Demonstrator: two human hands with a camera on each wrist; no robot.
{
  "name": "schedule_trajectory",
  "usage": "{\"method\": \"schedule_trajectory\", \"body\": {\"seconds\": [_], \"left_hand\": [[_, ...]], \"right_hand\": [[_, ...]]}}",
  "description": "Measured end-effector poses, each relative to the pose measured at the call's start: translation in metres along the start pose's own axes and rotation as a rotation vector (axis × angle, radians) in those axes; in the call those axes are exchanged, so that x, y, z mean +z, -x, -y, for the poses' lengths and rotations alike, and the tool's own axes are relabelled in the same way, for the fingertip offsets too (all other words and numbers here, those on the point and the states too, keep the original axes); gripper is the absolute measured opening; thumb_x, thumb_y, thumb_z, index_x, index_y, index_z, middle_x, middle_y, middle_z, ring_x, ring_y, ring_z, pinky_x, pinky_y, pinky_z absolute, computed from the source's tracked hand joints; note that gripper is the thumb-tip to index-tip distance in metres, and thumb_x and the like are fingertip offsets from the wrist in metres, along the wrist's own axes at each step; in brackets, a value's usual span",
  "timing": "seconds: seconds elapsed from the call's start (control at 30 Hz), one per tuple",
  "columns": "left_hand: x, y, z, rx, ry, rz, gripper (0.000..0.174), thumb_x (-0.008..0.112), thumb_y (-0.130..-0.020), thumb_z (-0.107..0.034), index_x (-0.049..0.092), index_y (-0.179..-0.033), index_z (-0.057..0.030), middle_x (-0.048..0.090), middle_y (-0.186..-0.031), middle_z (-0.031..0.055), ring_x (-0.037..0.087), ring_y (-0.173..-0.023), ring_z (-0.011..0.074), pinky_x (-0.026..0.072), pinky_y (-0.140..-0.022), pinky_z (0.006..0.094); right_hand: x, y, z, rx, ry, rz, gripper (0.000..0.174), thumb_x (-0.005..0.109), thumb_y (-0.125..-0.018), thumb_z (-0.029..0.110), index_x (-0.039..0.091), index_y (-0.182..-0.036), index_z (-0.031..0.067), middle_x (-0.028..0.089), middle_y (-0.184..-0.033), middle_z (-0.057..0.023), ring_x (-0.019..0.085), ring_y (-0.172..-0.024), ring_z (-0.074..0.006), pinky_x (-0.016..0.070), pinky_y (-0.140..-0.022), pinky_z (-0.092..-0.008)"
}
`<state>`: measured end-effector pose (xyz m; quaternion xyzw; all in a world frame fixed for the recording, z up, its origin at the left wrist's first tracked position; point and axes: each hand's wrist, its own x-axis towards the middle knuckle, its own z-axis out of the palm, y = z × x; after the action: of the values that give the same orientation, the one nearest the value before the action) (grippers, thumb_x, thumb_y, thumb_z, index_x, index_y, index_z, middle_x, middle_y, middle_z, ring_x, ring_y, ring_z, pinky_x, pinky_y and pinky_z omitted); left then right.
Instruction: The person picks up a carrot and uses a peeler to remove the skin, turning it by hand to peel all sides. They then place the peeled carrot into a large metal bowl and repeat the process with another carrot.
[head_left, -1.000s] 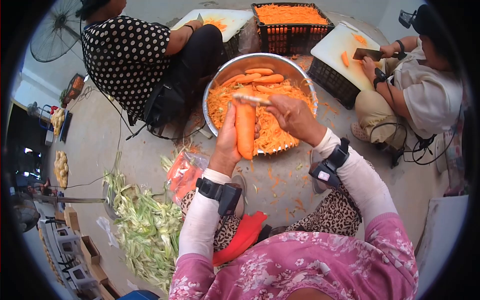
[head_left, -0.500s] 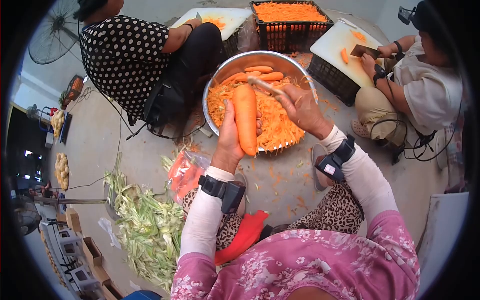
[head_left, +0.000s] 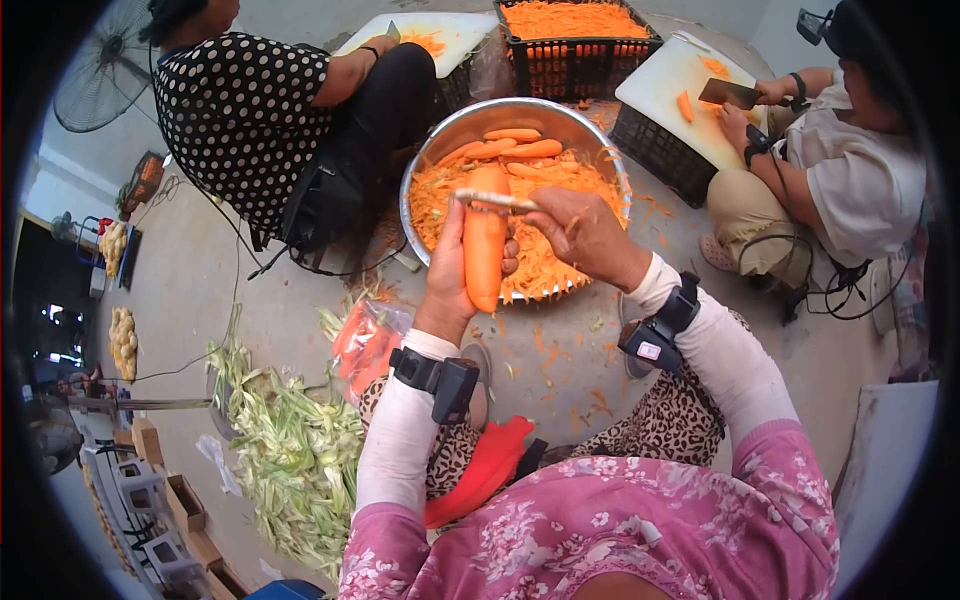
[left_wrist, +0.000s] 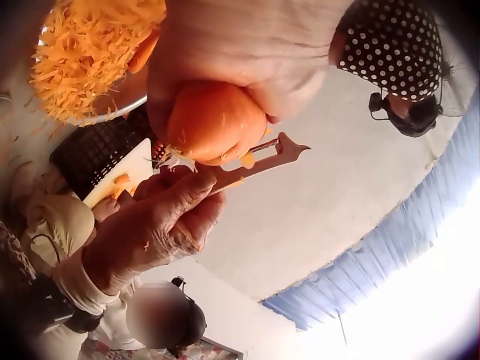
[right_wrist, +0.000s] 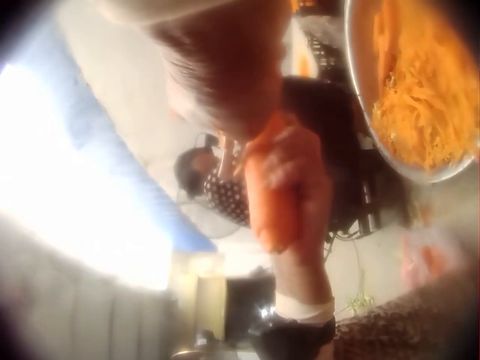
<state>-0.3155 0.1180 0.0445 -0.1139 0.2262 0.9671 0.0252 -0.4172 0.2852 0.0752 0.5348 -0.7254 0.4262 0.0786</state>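
Note:
A large carrot (head_left: 484, 250) stands nearly upright in the left hand (head_left: 452, 270), whose fingers wrap round it from behind. The right hand (head_left: 590, 232) grips the handle of a peeler (head_left: 497, 199), which lies across the upper part of the carrot. In the left wrist view the peeler (left_wrist: 283, 154) shows its slotted head against the underside of the carrot (left_wrist: 214, 124), with shreds nearby. Below both hands is a metal basin (head_left: 408, 215) with carrot shreds (head_left: 560, 255) and several whole carrots (head_left: 532, 149). The right wrist view is blurred.
Two people sit at cutting boards (head_left: 640, 90), one left and one right, each with a knife. A black crate (head_left: 580, 72) of shreds stands beyond the basin. Leafy husks (head_left: 300, 470) and a plastic bag (head_left: 368, 345) lie on the floor at the left.
The peeler has moved left from beside the carrot and now crosses its upper part. The left hand keeps hold of the carrot.

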Motion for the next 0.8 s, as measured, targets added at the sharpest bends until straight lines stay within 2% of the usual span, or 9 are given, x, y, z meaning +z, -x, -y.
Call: {"method": "schedule_trajectory", "body": {"seconds": [0.13,0.17,0.23,0.3,0.4,0.5,0.53,0.6,0.8], "left_hand": [[0.005,0.008,-0.001,-0.068,-0.135,0.122,0.058,0.035,-0.095,-0.057,0.050,-0.115,-0.0042,0.054,-0.090,0.0112,0.051,-0.070,0.0207,0.0425,-0.054,0.0275],[0.014,0.012,0.001,-0.068,-0.131,0.203,0.058,0.034,-0.095,-0.056,0.050,-0.116,-0.0037,0.054,-0.090,0.0114,0.053,-0.070,0.0206,0.0433,-0.054,0.0282],[0.014,0.009,-0.002,-0.031,-0.181,0.134,0.058,0.034,-0.095,-0.056,0.049,-0.117,-0.0043,0.054,-0.088,0.0101,0.053,-0.070,0.0197,0.0445,-0.055,0.0280],[0.009,0.006,-0.001,0.047,-0.157,0.042,0.060,0.032,-0.095,-0.057,0.048,-0.118,-0.0037,0.055,-0.088,0.0108,0.054,-0.070,0.0201,0.0476,-0.057,0.0291],[0.009,0.001,-0.001,0.074,-0.113,-0.025,0.060,0.031,-0.096,-0.056,0.048,-0.118,-0.0030,0.056,-0.090,0.0132,0.055,-0.071,0.0213,0.0493,-0.058,0.0315],[0.003,-0.002,0.001,0.081,-0.077,-0.050,0.062,0.032,-0.095,-0.056,0.047,-0.119,-0.0003,0.055,-0.096,0.0151,0.054,-0.076,0.0222,0.0497,-0.061,0.0325],[0.001,-0.003,0.002,0.081,-0.076,-0.053,0.062,0.032,-0.095,-0.056,0.047,-0.119,-0.0003,0.055,-0.096,0.0151,0.054,-0.076,0.0222,0.0497,-0.061,0.0325],[0.002,-0.004,0.002,0.087,-0.085,-0.127,0.061,0.033,-0.095,-0.055,0.048,-0.118,-0.0004,0.056,-0.094,0.0152,0.055,-0.075,0.0231,0.0499,-0.061,0.0337],[0.003,-0.001,0.003,0.122,-0.206,-0.163,0.057,0.034,-0.096,-0.053,0.049,-0.116,-0.0013,0.057,-0.090,0.0136,0.056,-0.071,0.0221,0.0495,-0.059,0.0310]], "right_hand": [[0.000,-0.001,-0.049,0.084,0.174,-0.044,0.016,0.056,-0.089,0.021,0.055,-0.087,0.0050,0.057,-0.071,-0.0167,0.059,-0.070,-0.0370,0.0458,-0.058,-0.0450],[0.003,0.008,-0.068,0.170,0.267,0.064,0.016,0.056,-0.089,0.021,0.056,-0.087,0.0046,0.058,-0.072,-0.0178,0.060,-0.071,-0.0371,0.0463,-0.059,-0.0455],[0.006,0.008,-0.068,0.263,0.354,0.176,0.017,0.056,-0.089,0.021,0.057,-0.087,0.0042,0.058,-0.072,-0.0189,0.060,-0.071,-0.0372,0.0467,-0.060,-0.0460],[-0.004,0.001,-0.065,0.430,0.319,0.008,0.015,0.057,-0.089,0.018,0.058,-0.089,0.0033,0.059,-0.072,-0.0206,0.061,-0.070,-0.0369,0.0466,-0.060,-0.0451],[-0.019,-0.005,-0.042,0.384,0.084,-0.121,0.015,0.056,-0.089,0.017,0.058,-0.091,0.0028,0.059,-0.070,-0.0199,0.060,-0.067,-0.0366,0.0460,-0.059,-0.0433],[-0.016,-0.003,-0.016,0.285,-0.018,-0.055,0.014,0.057,-0.089,0.016,0.059,-0.092,0.0031,0.058,-0.071,-0.0178,0.060,-0.067,-0.0352,0.0449,-0.058,-0.0416],[-0.012,0.001,-0.010,0.286,-0.021,-0.053,0.014,0.057,-0.089,0.016,0.059,-0.092,0.0031,0.058,-0.071,-0.0178,0.060,-0.067,-0.0352,0.0449,-0.058,-0.0416],[-0.005,0.007,0.002,0.027,-0.025,0.057,0.014,0.058,-0.088,0.017,0.058,-0.092,0.0039,0.057,-0.073,-0.0162,0.059,-0.069,-0.0346,0.0451,-0.057,-0.0417],[0.000,0.011,0.006,-0.013,0.068,0.029,0.016,0.058,-0.088,0.019,0.053,-0.085,0.0040,0.057,-0.077,-0.0151,0.059,-0.070,-0.0358,0.0469,-0.058,-0.0427]]}}
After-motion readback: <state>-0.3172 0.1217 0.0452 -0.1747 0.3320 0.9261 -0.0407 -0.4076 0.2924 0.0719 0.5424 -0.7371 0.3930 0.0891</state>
